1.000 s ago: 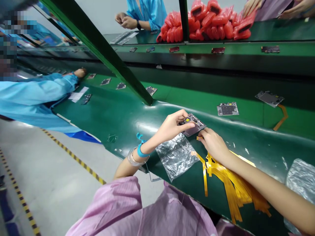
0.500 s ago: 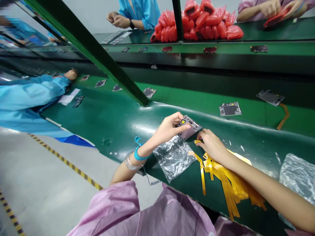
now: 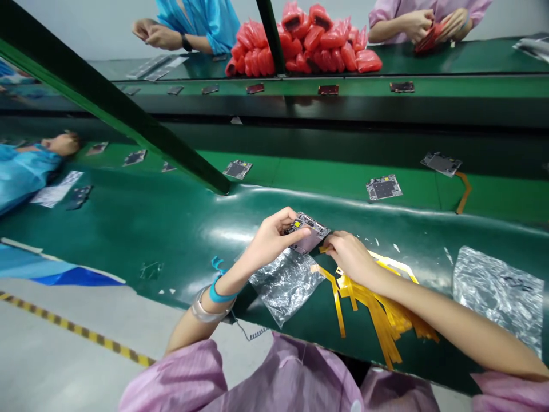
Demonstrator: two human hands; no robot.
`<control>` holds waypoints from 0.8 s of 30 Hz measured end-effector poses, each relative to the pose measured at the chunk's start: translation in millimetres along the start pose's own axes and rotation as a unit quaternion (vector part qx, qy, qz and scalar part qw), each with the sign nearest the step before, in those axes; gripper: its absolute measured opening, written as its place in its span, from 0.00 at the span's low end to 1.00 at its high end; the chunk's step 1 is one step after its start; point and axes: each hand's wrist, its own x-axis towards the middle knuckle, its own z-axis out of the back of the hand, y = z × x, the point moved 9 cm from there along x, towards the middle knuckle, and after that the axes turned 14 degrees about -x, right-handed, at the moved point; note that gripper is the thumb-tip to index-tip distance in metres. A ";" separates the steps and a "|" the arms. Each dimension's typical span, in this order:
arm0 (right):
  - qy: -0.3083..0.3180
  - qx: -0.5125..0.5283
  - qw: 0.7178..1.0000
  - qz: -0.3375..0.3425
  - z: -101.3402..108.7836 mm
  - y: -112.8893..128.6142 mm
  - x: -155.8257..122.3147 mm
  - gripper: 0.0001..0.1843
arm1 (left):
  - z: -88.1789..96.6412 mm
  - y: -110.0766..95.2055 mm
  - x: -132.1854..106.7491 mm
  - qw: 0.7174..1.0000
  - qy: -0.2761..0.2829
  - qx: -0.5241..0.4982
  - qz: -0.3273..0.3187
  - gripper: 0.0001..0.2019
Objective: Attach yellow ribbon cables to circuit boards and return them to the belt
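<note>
My left hand [image 3: 274,234] grips a circuit board [image 3: 309,233] by its left side, thumb on top, tilted above the bench. Close to the board's lower right corner, my right hand [image 3: 349,254] pinches the end of a yellow flex cable [image 3: 323,249]; most of that cable is hidden by the hand. Beneath my right forearm lies a pile of yellow flex cables [image 3: 377,312], some hanging toward the bench's front edge. A crumpled clear plastic bag [image 3: 283,286] lies below the board. On my left wrist is a blue strap [image 3: 221,293].
Behind the bench runs a green belt carrying boards [image 3: 384,187], one with an orange cable [image 3: 464,193]. A slanted green post [image 3: 171,146] rises at left. Another plastic bag [image 3: 497,292] lies at right. Co-workers sit across, near red bagged items [image 3: 317,46]; a blue-sleeved arm [image 3: 26,171] reaches in at left.
The camera view has turned to the right, so the scene appears shifted left. My right hand has come nearer the board with the cable end; my left hand still holds the board.
</note>
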 end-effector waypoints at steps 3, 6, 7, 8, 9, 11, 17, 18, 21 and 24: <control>-0.029 0.012 1.000 0.000 0.6 -6.6 -6.0 0.10 | 3.9 0.7 -0.5 1.000 -0.011 0.000 0.004 0.17; -0.072 0.013 0.997 -0.031 7.1 -20.9 -5.5 0.29 | 6.6 0.9 0.3 1.000 -0.015 0.000 0.006 0.17; -0.087 0.013 0.995 -0.044 10.4 -27.7 -2.4 0.35 | 7.0 0.3 0.8 1.000 -0.015 -0.001 0.003 0.17; -0.101 0.016 0.993 -0.057 14.1 -35.6 2.4 0.40 | 7.4 -0.6 1.3 1.000 -0.015 -0.001 0.000 0.17; -0.112 0.021 0.991 -0.070 17.7 -44.6 8.9 0.43 | 7.8 -1.4 1.7 1.000 -0.015 0.000 -0.003 0.17; -0.129 0.038 0.986 -0.097 24.1 -65.6 25.3 0.46 | 8.7 -2.1 2.5 1.000 -0.018 0.007 -0.004 0.17; -0.134 0.142 0.968 -0.154 31.8 -116.1 70.7 0.08 | 11.9 2.9 4.6 1.000 -0.018 -0.013 0.014 0.18; -0.140 0.167 0.963 -0.159 33.9 -118.7 73.9 0.05 | 12.2 3.8 5.2 1.000 -0.018 -0.021 0.015 0.18; -0.182 0.244 0.938 -0.165 47.9 -116.4 71.7 0.06 | 9.7 8.2 7.0 0.999 -0.017 -0.039 0.029 0.18; -0.216 0.321 0.910 -0.150 68.2 -99.7 51.6 0.06 | -0.4 11.3 6.9 0.998 -0.013 -0.046 0.044 0.19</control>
